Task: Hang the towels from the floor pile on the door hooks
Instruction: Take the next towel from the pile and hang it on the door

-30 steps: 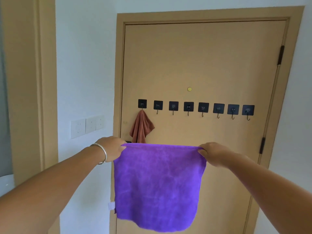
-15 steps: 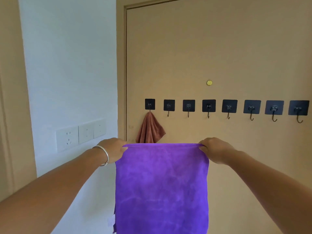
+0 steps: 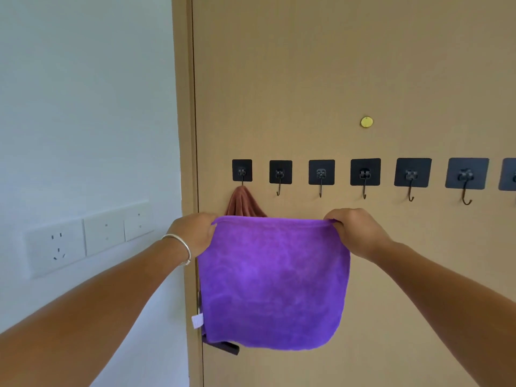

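Both grips were closed on the top edge of the square purple microfibre towel (image 3: 273, 283): our left hand (image 3: 192, 233) pinched its left corner, our right hand (image 3: 356, 233) its right corner, so the cloth hung flat between them, clear of the floor and just below the hook row. A white tag showed at its lower left edge. Behind it the rust-brown towel (image 3: 241, 202) already hung from the leftmost black square adhesive hook (image 3: 242, 171) on the tan wooden door (image 3: 335, 65). The second black hook (image 3: 280, 175) stood bare directly above the purple edge. We judged the step to be carrying this towel to a free hook; next we would need to raise it and catch its edge or a bunched corner over that prong.
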Action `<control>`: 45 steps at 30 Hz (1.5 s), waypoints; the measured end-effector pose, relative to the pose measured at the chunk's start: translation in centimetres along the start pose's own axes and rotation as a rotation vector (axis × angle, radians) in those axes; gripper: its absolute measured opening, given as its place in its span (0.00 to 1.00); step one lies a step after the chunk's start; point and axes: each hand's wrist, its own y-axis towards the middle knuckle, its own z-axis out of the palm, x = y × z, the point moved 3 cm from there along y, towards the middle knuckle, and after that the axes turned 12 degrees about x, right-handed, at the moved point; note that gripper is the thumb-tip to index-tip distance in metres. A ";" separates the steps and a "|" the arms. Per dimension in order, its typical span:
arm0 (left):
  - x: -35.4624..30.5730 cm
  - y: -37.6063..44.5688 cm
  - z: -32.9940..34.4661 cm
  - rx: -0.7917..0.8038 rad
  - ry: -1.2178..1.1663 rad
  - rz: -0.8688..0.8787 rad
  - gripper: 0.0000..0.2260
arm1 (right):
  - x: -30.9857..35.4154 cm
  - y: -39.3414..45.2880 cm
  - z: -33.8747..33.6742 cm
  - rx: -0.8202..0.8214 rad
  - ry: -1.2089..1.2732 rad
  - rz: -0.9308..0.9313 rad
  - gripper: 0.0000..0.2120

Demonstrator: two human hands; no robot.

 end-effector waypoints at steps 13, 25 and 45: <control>0.0 9.9 -1.8 -0.081 0.316 0.322 0.17 | 1.8 7.4 -2.5 0.104 -0.469 0.017 0.23; -4.9 14.3 -1.2 -0.039 0.362 0.172 0.25 | 6.5 12.5 1.3 0.165 -0.671 0.320 0.20; -6.3 10.8 5.0 0.494 0.405 0.310 0.14 | 6.3 8.7 8.3 0.470 -0.624 0.322 0.23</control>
